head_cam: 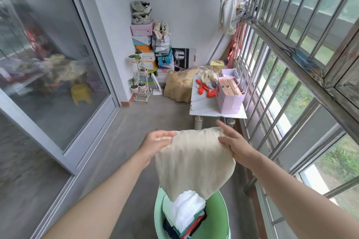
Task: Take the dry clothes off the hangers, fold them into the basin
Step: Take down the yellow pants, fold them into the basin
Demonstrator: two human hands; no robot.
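Note:
A cream cloth hangs folded over between both hands, above a green basin on the floor. My left hand grips its upper left corner. My right hand holds its upper right edge, fingers spread over the fabric. In the basin lies a stack of folded clothes: a white piece on top, with red, green and dark ones beneath. The cloth's lower end hangs just over the white piece. More pale garments hang at the window bars, top right.
A low white table with a pink box and red scraps stands ahead to the right. Shoe boxes, a plant stand and a tan bundle fill the far corner. Glass sliding door on the left, barred window on the right.

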